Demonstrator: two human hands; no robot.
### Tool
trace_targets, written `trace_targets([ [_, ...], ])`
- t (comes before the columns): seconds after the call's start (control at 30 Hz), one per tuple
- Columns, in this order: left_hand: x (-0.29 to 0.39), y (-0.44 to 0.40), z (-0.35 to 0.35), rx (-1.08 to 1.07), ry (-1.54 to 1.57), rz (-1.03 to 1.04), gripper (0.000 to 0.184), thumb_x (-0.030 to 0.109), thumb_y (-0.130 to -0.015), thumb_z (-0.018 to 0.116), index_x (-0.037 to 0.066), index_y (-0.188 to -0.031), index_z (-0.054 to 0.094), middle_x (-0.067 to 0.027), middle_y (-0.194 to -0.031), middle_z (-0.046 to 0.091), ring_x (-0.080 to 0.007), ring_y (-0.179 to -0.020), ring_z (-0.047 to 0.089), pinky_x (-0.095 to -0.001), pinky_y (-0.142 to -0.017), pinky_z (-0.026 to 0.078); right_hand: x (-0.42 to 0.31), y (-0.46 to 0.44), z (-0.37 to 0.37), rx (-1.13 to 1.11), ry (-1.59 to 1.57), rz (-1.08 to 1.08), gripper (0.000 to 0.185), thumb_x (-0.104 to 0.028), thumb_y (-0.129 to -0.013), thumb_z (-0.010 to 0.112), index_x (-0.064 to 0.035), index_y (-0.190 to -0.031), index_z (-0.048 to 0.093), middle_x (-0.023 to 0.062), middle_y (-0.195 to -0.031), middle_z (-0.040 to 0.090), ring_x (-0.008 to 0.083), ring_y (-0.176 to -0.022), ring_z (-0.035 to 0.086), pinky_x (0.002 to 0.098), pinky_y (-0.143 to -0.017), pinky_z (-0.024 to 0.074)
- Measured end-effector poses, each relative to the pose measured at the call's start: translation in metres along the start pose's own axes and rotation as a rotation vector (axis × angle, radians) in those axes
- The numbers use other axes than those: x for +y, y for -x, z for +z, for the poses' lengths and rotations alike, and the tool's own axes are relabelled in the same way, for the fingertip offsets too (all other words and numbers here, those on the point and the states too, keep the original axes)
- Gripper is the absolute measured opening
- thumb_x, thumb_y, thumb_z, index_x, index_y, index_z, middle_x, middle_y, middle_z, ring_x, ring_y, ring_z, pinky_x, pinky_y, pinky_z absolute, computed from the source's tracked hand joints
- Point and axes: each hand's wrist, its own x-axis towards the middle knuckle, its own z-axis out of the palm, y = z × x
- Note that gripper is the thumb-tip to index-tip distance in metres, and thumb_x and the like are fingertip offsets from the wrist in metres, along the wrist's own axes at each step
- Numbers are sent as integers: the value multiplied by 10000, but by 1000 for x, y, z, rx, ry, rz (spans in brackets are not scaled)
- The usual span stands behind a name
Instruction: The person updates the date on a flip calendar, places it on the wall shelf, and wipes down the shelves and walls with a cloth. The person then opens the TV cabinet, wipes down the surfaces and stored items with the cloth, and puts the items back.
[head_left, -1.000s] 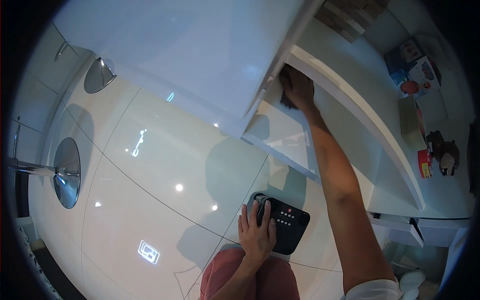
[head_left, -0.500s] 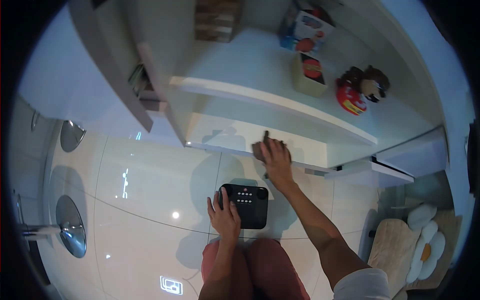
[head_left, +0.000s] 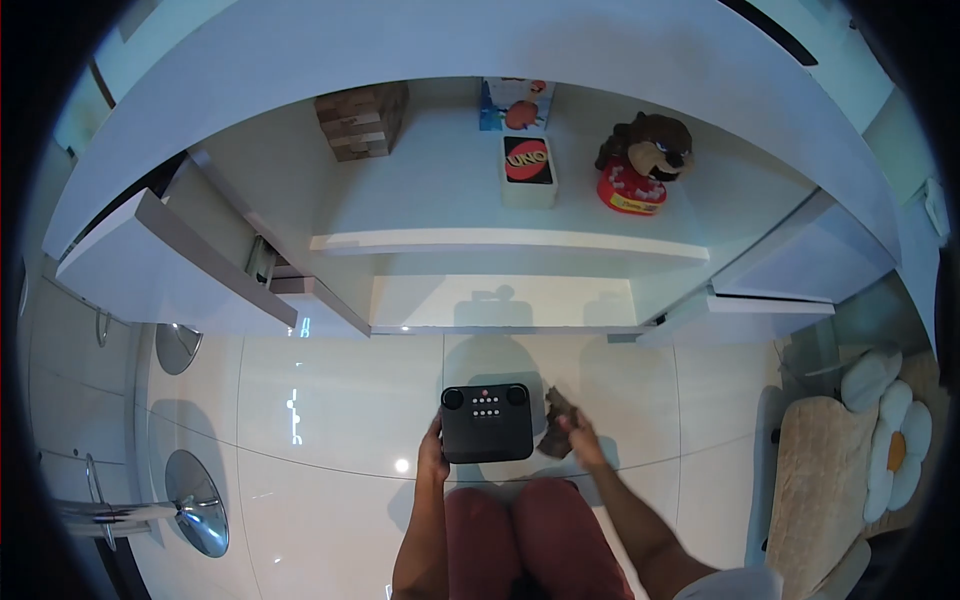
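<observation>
My left hand [head_left: 433, 452] grips the left edge of a black box-like device [head_left: 487, 436] with two round black knobs and rows of small white buttons. The device is over the floor in front of my knees. Just right of it, my right hand [head_left: 582, 440] is closed on a dark brown cloth [head_left: 557, 424], which hangs crumpled and slightly blurred. Cloth and device appear apart.
Ahead is a white shelf unit [head_left: 510, 240] with a wooden block stack [head_left: 358, 122], an UNO box [head_left: 528, 172] and a dog figure on a red base [head_left: 645, 163]. Open drawers [head_left: 180, 265] stand at left. A flower cushion [head_left: 897, 450] lies at right; a chrome stool base [head_left: 200, 505] at left.
My right hand has come out of the lower shelf with the cloth, back beside the device. My left hand has moved from the device's top to its left edge. The view has swung towards the shelves.
</observation>
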Motion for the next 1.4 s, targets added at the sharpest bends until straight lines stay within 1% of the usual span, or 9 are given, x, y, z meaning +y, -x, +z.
trace_targets([
  [0.07,-5,-1,2,-47,-39,-42,470,324,-971,356,62,-1359,401,-78,-1340,466,-202,-1206,459,-308,-1012,351,-1,22,46,-16,-58,35,496,-287,-926,533,-48,-1335,386,57,-1222,538,163,-1119,502,301,-966,379],
  [0.13,-10,4,4,-1,-15,-24,471,315,-974,355,61,-1370,379,-70,-1300,504,-191,-1179,486,-299,-1006,364,6,29,76,-194,-617,30,510,-358,-946,477,-72,-1355,374,55,-1289,493,145,-1173,463,303,-997,359],
  [0.33,23,42,53,-94,-121,77,512,339,-984,311,87,-1428,266,-61,-1451,320,-201,-1322,322,-307,-1080,260,-14,46,73,-180,-751,85,487,-386,-964,418,-95,-1353,384,31,-1296,488,138,-1172,468,294,-982,378],
  [0.63,122,110,155,-176,-36,108,520,370,-985,313,85,-1419,288,-64,-1460,300,-191,-1344,269,-304,-1096,211,-222,89,70,-238,-613,-100,447,-358,-975,402,-67,-1313,435,24,-1242,531,110,-1128,495,273,-975,374],
  [0.7,142,102,178,-180,-33,89,513,372,-985,317,82,-1407,317,-71,-1444,331,-193,-1330,293,-304,-1091,219,-230,63,70,-222,-522,-156,448,-372,-968,417,-70,-1296,453,23,-1212,544,106,-1089,508,269,-941,388],
  [0.77,154,89,196,-79,-54,169,396,314,-958,356,71,-1235,500,-60,-1191,571,-167,-1109,525,-337,-990,367,-243,40,72,-203,-429,-220,449,-386,-960,431,-73,-1280,471,23,-1183,557,102,-1050,521,265,-908,402],
  [0.93,178,37,219,-100,-208,232,474,388,-951,361,75,-1295,453,-63,-1281,505,-184,-1225,406,-367,-1046,263,-273,-7,75,-67,-316,2,493,-461,-903,510,-71,-1205,520,31,-1081,571,109,-957,522,244,-805,401],
  [1.2,197,-53,257,-139,-167,240,510,411,-919,437,77,-1305,426,-90,-1350,430,-256,-1277,332,-503,-1037,238,-277,-106,66,-117,-407,-198,332,-371,-897,553,-106,-1096,543,-6,-889,543,84,-797,494,236,-680,418],
  [1.4,217,-61,279,-123,65,243,363,327,-914,481,71,-1171,506,-98,-1121,580,-228,-1010,578,-380,-857,498,-279,-138,68,-34,-483,-231,204,-237,-845,613,-149,-1018,551,3,-893,568,128,-794,543,291,-672,445],
])
